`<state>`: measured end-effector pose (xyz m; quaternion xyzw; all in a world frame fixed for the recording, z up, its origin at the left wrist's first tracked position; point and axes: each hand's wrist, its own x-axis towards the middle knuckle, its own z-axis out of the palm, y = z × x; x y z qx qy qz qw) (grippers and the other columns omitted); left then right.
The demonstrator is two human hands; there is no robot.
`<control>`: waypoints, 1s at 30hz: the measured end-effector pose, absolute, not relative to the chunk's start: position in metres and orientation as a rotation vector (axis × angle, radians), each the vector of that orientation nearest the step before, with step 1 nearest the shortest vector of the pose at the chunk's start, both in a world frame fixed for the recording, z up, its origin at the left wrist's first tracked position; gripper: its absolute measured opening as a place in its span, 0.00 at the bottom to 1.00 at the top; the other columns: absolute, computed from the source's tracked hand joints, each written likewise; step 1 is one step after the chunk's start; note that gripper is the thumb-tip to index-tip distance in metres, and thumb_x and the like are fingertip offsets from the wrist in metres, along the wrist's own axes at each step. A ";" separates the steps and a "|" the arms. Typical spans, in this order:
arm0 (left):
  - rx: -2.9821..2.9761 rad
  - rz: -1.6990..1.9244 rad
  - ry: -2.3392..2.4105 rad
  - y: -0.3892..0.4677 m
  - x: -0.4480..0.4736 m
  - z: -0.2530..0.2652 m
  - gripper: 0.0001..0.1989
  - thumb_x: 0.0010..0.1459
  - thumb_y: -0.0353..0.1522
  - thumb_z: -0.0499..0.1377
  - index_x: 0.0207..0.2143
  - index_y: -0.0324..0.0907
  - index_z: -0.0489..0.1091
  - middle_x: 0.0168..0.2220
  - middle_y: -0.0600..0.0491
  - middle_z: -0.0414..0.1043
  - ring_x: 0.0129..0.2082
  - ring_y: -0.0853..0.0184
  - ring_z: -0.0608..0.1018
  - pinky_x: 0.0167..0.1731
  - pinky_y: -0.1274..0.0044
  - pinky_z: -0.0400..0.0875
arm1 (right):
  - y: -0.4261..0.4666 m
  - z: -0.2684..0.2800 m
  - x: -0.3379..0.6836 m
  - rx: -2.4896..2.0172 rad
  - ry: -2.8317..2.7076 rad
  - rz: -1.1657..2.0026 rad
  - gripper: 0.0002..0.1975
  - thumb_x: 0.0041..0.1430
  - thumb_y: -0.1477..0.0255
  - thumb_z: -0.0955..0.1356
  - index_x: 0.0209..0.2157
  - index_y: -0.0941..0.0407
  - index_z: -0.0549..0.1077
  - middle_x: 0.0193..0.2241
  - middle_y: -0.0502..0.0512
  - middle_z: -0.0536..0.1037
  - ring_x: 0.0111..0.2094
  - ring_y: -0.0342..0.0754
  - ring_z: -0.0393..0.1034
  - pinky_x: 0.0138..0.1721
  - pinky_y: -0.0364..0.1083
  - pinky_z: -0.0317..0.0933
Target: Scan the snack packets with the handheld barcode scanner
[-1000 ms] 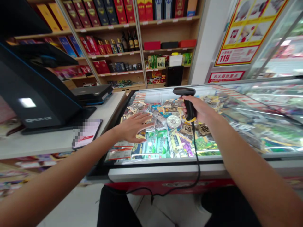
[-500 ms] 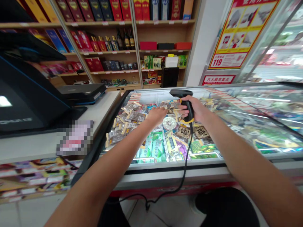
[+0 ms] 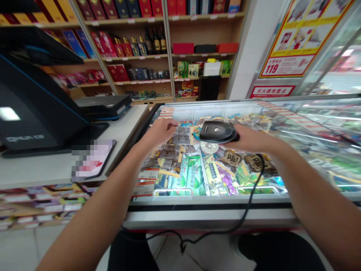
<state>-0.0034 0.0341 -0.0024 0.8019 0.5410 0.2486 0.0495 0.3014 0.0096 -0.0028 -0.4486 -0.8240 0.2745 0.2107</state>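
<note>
My right hand (image 3: 249,137) grips a black handheld barcode scanner (image 3: 218,131), its rounded top towards me; its handle is hidden behind the head. My left hand (image 3: 163,130) is closed, fingers curled in over the left part of the display freezer (image 3: 225,214). Whatever those fingers hold, if anything, is hidden. Just below and right of it lie several small brown snack packets (image 3: 170,154) in a loose pile. A round silvery lid (image 3: 209,147) sits below the scanner. Two dark packets with large characters (image 3: 230,160) lie to its right.
Green-and-white packs (image 3: 194,177) show by the freezer's front. The scanner's black cable (image 3: 242,218) hangs across the front edge. At left, a counter (image 3: 124,131) bears a checkout machine (image 3: 36,101) and a blurred-out phone-like device (image 3: 94,160). Stocked shelves (image 3: 135,56) stand behind.
My left hand has moved left and curled in. The scanner has tipped so its top faces me. Brown packets have left the freezer's left edge, uncovering price labels. The view has shifted slightly.
</note>
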 end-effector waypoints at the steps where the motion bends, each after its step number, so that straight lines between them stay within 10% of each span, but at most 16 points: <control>1: 2.428 0.766 1.667 0.033 -0.006 -0.003 0.18 0.59 0.28 0.52 0.41 0.38 0.82 0.30 0.51 0.80 0.28 0.67 0.76 0.31 0.78 0.65 | 0.011 -0.005 0.301 -1.252 -2.328 0.750 0.12 0.49 0.63 0.74 0.31 0.55 0.76 0.21 0.49 0.74 0.22 0.45 0.65 0.23 0.44 0.58; 18: 2.608 0.330 2.110 0.034 -0.019 -0.002 0.19 0.64 0.33 0.47 0.34 0.40 0.79 0.37 0.42 0.79 0.37 0.56 0.79 0.37 0.70 0.69 | 0.005 -0.002 0.299 -1.225 -2.019 0.735 0.11 0.46 0.66 0.77 0.29 0.55 0.76 0.16 0.47 0.70 0.18 0.42 0.60 0.18 0.42 0.54; 25: 2.827 0.301 2.202 0.019 0.002 -0.009 0.17 0.64 0.33 0.52 0.48 0.37 0.76 0.52 0.37 0.73 0.56 0.43 0.71 0.48 0.57 0.70 | 0.011 -0.005 0.307 -1.261 -1.871 0.899 0.17 0.52 0.64 0.77 0.23 0.54 0.67 0.14 0.48 0.64 0.14 0.40 0.56 0.16 0.43 0.49; 30: 3.043 0.255 1.260 -0.011 0.058 -0.035 0.23 0.68 0.37 0.53 0.63 0.46 0.66 0.63 0.42 0.65 0.60 0.51 0.69 0.56 0.59 0.68 | 0.014 -0.006 0.309 -1.175 -1.813 1.003 0.20 0.56 0.61 0.75 0.23 0.53 0.64 0.15 0.47 0.62 0.15 0.39 0.55 0.15 0.43 0.49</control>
